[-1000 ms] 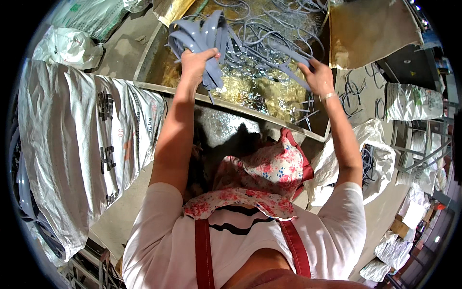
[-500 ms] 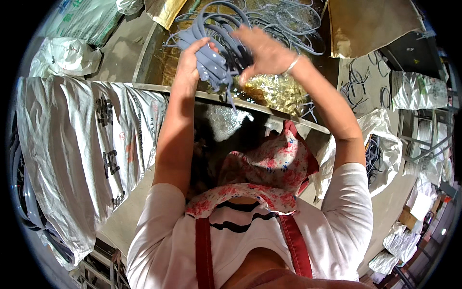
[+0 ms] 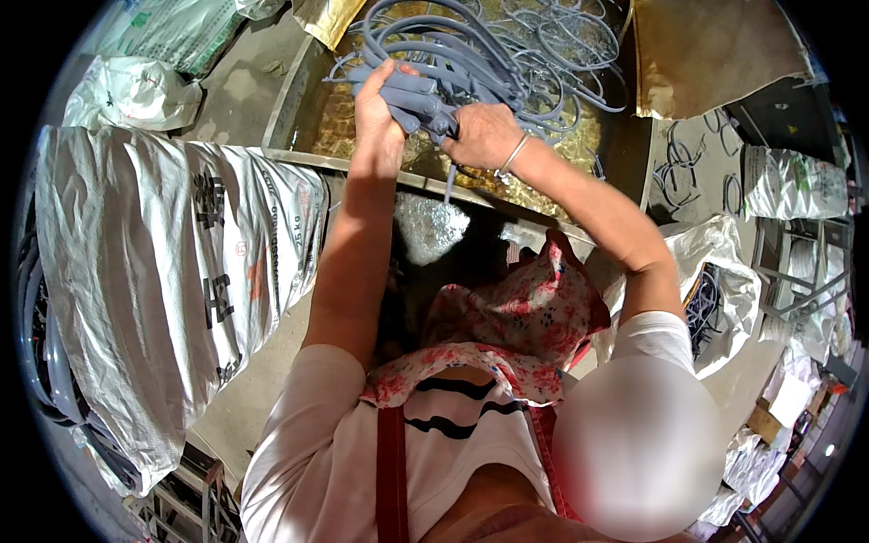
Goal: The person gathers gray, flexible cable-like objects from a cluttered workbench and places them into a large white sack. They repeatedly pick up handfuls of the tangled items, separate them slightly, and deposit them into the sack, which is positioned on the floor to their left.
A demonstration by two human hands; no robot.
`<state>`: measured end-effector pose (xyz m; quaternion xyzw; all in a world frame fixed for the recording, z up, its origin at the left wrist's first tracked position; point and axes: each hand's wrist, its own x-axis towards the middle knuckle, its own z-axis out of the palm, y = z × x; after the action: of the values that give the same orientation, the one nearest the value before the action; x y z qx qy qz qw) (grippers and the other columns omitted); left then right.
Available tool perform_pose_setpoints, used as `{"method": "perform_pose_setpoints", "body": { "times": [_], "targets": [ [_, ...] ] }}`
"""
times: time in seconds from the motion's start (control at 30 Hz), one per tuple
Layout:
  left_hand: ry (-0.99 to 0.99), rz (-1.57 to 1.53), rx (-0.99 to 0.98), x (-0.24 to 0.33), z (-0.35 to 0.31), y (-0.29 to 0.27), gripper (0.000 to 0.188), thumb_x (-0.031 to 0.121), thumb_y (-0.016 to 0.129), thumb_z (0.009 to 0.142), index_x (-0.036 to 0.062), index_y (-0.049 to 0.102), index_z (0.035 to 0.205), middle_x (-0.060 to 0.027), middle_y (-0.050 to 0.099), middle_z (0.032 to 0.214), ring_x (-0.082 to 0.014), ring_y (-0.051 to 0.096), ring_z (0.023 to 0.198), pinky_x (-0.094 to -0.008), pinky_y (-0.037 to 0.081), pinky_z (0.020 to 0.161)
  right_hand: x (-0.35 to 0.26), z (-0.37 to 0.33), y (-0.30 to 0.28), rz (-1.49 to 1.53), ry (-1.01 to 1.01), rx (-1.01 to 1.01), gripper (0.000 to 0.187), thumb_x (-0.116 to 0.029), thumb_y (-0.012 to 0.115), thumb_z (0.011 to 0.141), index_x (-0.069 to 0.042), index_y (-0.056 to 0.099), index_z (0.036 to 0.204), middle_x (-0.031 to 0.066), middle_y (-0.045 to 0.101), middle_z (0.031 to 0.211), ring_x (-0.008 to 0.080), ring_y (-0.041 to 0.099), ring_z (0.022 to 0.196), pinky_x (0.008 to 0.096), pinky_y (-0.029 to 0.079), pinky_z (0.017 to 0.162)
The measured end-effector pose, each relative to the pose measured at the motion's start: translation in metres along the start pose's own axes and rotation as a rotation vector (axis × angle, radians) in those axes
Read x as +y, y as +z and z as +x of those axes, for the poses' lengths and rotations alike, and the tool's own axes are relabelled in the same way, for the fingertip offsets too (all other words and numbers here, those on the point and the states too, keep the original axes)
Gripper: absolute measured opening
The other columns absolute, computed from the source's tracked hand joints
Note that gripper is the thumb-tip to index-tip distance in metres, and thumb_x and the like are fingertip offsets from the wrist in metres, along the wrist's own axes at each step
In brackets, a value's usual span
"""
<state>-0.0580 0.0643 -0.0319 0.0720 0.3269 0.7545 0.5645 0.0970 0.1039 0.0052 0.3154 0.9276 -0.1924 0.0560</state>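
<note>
While the left hand (image 3: 378, 109) clamps one grey bundle (image 3: 412, 98), the right hand (image 3: 486, 136) grips it over one tank (image 3: 303, 158).

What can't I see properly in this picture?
All in the head view:
1. The right hand: its fingertips are hidden by the grey strips.
2. The metal tank: its far end is cut off by the top edge.
3. The white shirt: a blurred round patch covers part of its right side.

The large white sack (image 3: 118, 271) bears big black characters (image 3: 217, 303), smaller dark lettering (image 3: 275, 226) and reddish marks (image 3: 254, 281). Green print (image 3: 172, 38) marks a pale bag (image 3: 210, 27).
</note>
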Motion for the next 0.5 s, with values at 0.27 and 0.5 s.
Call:
{"method": "perform_pose_setpoints", "body": {
  "times": [0.27,0.5],
  "targets": [
    [-0.206,0.011,-0.058,-0.01,0.016,0.003,0.016,0.014,0.061,0.079,0.0009,0.055,0.086,-0.008,0.06,0.073,-0.019,0.059,0.065,-0.0313,0.051,0.063,0.013,-0.012,-0.003,0.009,-0.065,-0.043,0.032,-0.032,0.062,0.073,-0.001,0.061,0.072,0.0215,0.058,0.067,0.0374,0.059,0.071,0.042,0.047,0.066],
    [-0.352,0.269,-0.069,-0.028,-0.002,0.015,0.02,0.017,0.059,0.08,-0.001,0.055,0.087,-0.01,0.059,0.072,-0.0213,0.06,0.066,-0.0339,0.051,0.063,0.029,-0.018,-0.034,-0.172,-0.331,-0.368,0.038,-0.036,0.061,0.075,0.001,0.06,0.067,0.019,0.06,0.069,0.0345,0.059,0.069,0.0391,0.049,0.062]
  ]
}}
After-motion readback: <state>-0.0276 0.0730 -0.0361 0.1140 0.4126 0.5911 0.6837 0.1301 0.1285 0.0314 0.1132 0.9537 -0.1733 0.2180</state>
